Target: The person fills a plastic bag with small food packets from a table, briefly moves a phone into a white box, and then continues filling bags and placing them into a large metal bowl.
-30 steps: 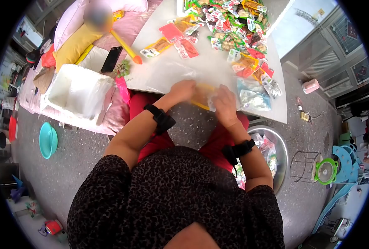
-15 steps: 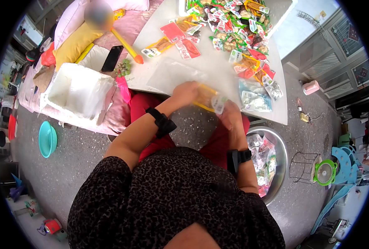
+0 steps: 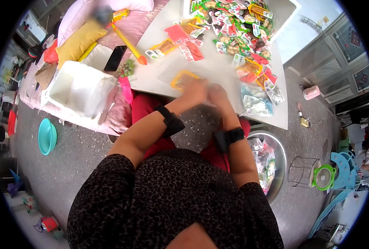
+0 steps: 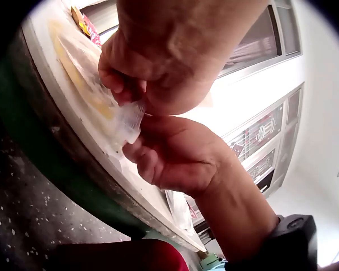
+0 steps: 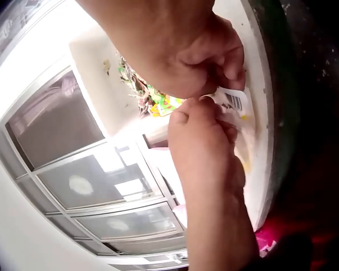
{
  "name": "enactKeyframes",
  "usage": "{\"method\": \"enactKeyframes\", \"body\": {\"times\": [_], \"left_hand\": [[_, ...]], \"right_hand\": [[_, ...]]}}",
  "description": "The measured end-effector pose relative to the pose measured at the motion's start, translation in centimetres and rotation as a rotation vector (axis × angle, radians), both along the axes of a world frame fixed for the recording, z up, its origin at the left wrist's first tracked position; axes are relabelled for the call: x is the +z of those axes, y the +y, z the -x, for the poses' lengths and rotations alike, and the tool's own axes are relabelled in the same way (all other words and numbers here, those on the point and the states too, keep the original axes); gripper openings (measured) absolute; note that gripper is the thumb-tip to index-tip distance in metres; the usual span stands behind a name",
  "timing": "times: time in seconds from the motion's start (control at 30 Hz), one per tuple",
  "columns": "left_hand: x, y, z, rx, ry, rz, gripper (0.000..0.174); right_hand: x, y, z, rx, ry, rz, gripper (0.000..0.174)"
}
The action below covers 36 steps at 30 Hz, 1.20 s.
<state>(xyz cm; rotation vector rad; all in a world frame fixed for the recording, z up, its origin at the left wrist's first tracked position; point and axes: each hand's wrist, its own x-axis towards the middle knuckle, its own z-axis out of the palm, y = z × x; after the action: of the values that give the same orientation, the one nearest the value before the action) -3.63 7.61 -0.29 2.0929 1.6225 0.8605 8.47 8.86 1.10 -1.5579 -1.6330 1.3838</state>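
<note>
In the head view both hands meet over the table's near edge. A yellow-edged clear food packet [image 3: 183, 79] extends to the left from them over the tabletop. My left hand [image 3: 195, 90] pinches its near end, and my right hand [image 3: 218, 94] holds the same end close beside it. In the left wrist view the clear end of the packet [image 4: 127, 121] sits between the curled fingers of both hands. A barcode label [image 5: 235, 102] shows at that end in the right wrist view. Fingers hide part of the packet, and its contents are blurred.
Several food packets [image 3: 238, 31] fill a white box at the back of the table [image 3: 151, 79]. More yellow-edged packets [image 3: 163, 49] lie left, and a clear blue-white bag [image 3: 257, 101] right. A metal basin [image 3: 280, 166] of packets stands below right; a white foam box [image 3: 78, 89] sits left.
The packet has swung from between the separated hands to the left over the table. My left hand has shifted right and my right hand has come up beside it.
</note>
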Motion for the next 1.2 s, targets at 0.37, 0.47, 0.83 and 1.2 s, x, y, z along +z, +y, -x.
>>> {"method": "enactKeyframes", "body": {"times": [0.37, 0.47, 0.83, 1.2], "left_hand": [[-1.5, -0.3, 1.0, 0.015, -0.066, -0.082, 0.010], [-3.2, -0.5, 0.9, 0.017, 0.046, -0.135, 0.010], [-3.8, -0.5, 0.7, 0.005, 0.105, -0.116, 0.009], [-4.3, -0.4, 0.7, 0.020, 0.177, -0.074, 0.013]], "right_hand": [[0.4, 1.4, -1.9, 0.120, 0.218, 0.148, 0.017], [0.3, 3.0, -5.4, -0.073, 0.233, -0.120, 0.020], [-6.6, 15.7, -17.5, -0.513, -0.349, -0.578, 0.019], [-2.0, 13.2, -13.3, -0.548, 1.036, -0.252, 0.004]]}}
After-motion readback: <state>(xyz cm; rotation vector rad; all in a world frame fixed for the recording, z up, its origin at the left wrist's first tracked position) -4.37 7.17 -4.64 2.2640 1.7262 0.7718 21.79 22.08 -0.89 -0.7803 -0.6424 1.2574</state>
